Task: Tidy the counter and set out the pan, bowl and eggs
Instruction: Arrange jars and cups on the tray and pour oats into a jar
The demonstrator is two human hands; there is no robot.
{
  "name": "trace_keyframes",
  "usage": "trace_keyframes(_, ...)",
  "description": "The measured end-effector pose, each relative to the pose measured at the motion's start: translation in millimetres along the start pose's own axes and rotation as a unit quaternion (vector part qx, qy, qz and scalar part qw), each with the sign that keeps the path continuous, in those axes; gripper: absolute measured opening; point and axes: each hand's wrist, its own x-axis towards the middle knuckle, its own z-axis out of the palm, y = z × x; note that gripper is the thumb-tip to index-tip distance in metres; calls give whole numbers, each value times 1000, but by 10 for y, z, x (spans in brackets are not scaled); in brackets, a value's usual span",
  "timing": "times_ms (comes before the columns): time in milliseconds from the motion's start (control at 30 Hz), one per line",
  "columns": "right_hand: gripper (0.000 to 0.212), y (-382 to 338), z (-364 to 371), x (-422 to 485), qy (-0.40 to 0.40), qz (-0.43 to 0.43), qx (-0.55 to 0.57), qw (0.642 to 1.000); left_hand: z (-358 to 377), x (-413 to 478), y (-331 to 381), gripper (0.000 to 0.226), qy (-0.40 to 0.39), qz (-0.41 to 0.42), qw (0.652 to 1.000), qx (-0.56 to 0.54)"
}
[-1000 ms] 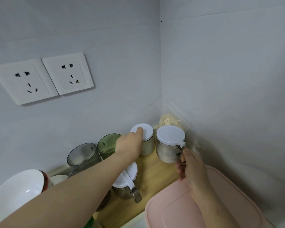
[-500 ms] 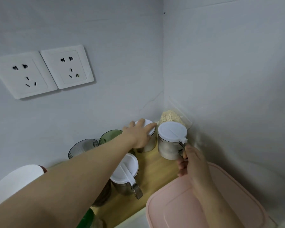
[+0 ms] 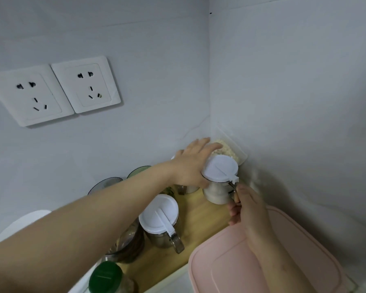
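Reaching my left hand fwd now. A sec ago it sat on the lid of the small jar at the back. It has come off that and gone past, fingers straight, tips over the clear bag of pale flakes wedged in the wall corner. The heel of that hand looks to touch the side of the white-lidded seasoning jar; can't tell if it presses. My right hand hasn't shifted: thumb and fingers pinch that jar's handle, and the jar sits where it did on the wooden board. So I judge the tidying is moving on from jars to the bag. Setting-out hasn't begun: only what I take for the white bowl shows, far left behind my forearm. No pan or eggs in view.

Room is tight. Two walls close in right behind bag and jar, so things can leave toward me only. The second white-lidded jar stands just under my left forearm, w/ the green cup and grey cup behind it and the green-capped bottle at the front. The pink lid fills the right side under my wrist. Bare board betw. the two lidded jars is the one free lane.
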Motion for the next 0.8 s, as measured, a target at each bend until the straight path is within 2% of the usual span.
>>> trace_keyframes(67,40,7,1,-12,-7,-11,-2,1000,-55,-20,97,104,-65,41,996,-37)
trace_keyframes(133,41,9,-4,-27,-16,-13,4,1000,-93,-22,128,107,-93,58,994,-9)
trace_keyframes(267,42,22,-15,-34,-33,-16,13,999,-109,-4,78,102,-68,60,995,48)
trace_keyframes(367,43,63,-8,-39,-31,-45,-34,998,-106,-52,66,99,-79,28,995,52)
trace_keyframes(500,42,85,20,-56,-24,-58,-65,996,-112,-105,71,90,-75,18,989,127)
trace_keyframes(633,23,26,23,-88,14,-81,-90,992,-39,-174,82,78,-47,-7,987,156)
trace_keyframes(733,5,-3,9,-116,42,-129,-194,972,58,-220,37,77,-28,-20,988,152)
trace_keyframes(800,10,-12,-8,-117,74,-140,-263,952,104,-227,11,79,-8,-13,984,177)
